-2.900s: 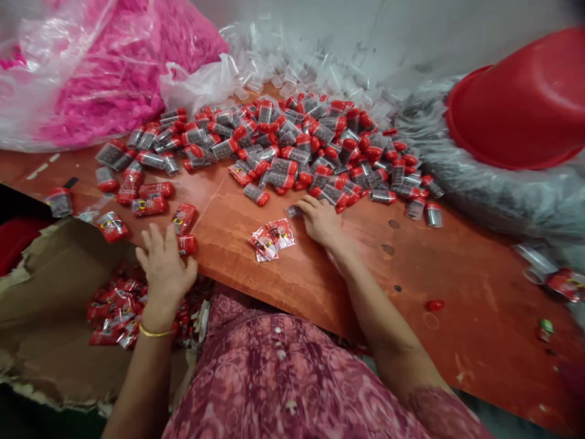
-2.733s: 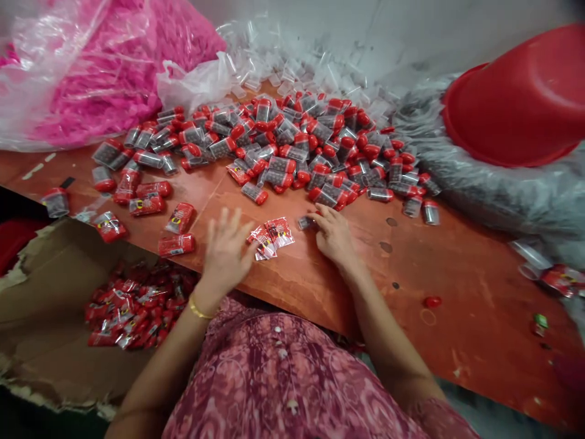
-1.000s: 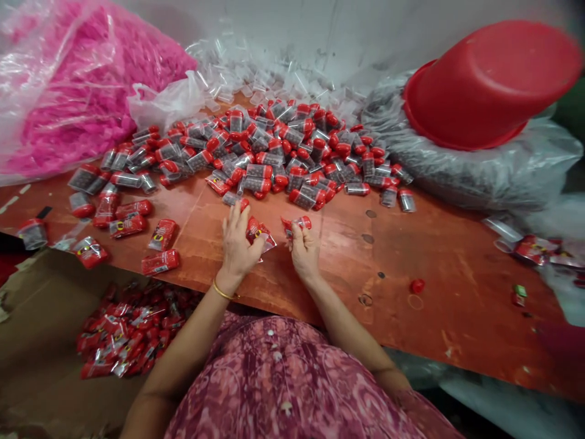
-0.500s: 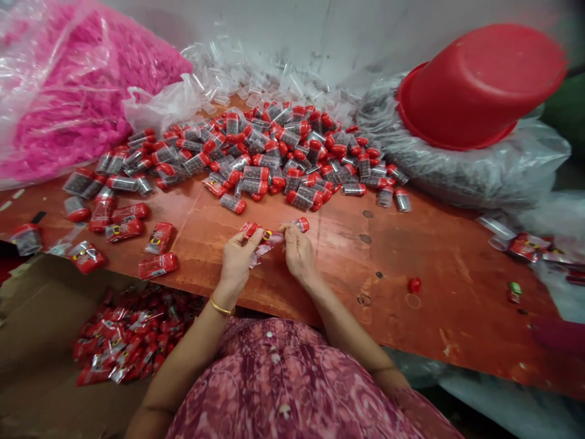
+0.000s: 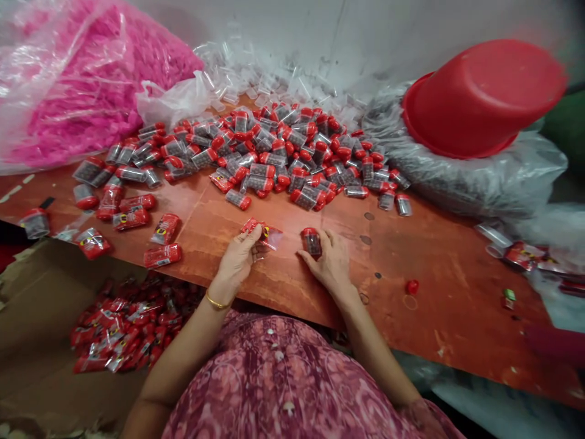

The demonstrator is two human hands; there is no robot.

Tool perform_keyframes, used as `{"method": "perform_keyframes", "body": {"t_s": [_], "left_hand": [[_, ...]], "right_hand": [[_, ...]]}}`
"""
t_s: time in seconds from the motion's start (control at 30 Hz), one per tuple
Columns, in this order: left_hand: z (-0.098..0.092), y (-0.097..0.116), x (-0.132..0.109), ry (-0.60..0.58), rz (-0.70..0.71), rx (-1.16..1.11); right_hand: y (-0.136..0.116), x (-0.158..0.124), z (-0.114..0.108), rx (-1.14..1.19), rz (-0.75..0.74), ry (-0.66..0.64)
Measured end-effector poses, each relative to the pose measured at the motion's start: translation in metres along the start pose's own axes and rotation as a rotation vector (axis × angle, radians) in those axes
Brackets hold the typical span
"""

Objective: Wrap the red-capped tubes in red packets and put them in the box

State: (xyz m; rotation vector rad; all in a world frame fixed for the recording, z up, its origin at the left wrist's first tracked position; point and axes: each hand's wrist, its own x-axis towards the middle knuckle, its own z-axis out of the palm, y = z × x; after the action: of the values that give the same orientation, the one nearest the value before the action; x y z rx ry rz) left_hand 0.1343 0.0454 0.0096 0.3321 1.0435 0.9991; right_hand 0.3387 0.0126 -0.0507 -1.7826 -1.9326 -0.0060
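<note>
My left hand [image 5: 238, 259] pinches a red printed plastic wrapper [image 5: 273, 236], its clear end pointing right. To the right, my right hand [image 5: 329, 262] has its fingers and thumb around a small clear container [image 5: 312, 241] with a red cap and dark contents, just above or on the table. Behind both hands is a heap of similar red-capped containers [image 5: 260, 171]. Several wrapped red packs [image 5: 163, 255] lie on the table to the left of my left hand.
An open carton [image 5: 31, 311] below the table's left edge holds many red packs. A bag of pink pieces [image 5: 91, 79] stands back left. A red bucket [image 5: 484, 97] sits upside down on a plastic bag at the right. A loose red cap [image 5: 412, 286] lies right of my hands.
My right hand has left the wrapper and moved right onto the capped container, which now stands nearer with its cap away from me. My left hand keeps the wrapper.
</note>
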Motion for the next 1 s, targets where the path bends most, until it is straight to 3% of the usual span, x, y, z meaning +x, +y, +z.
{"method": "perform_keyframes", "body": {"t_s": [0.17, 0.27, 0.4, 0.57, 0.7, 1.0], "left_hand": [[-0.004, 0.002, -0.005, 0.032, 0.064, 0.093], [-0.008, 0.004, -0.004, 0.07, 0.081, 0.104], [-0.009, 0.004, -0.002, 0.065, 0.038, 0.124], [-0.006, 0.001, -0.002, 0.044, 0.029, 0.164], [-0.002, 0.0, -0.006, 0.008, 0.059, 0.177], [-0.004, 0.001, -0.009, -0.014, 0.15, 0.333]], "right_hand": [[0.0, 0.0, 0.001, -0.17, 0.051, -0.025], [0.004, 0.001, 0.0, -0.151, 0.082, -0.017], [0.003, -0.001, -0.012, 0.203, 0.13, -0.068], [-0.024, -0.004, -0.053, 0.884, 0.237, -0.346], [-0.044, 0.002, -0.072, 0.982, 0.204, -0.429], [-0.05, 0.007, -0.063, 0.959, 0.191, -0.47]]}}
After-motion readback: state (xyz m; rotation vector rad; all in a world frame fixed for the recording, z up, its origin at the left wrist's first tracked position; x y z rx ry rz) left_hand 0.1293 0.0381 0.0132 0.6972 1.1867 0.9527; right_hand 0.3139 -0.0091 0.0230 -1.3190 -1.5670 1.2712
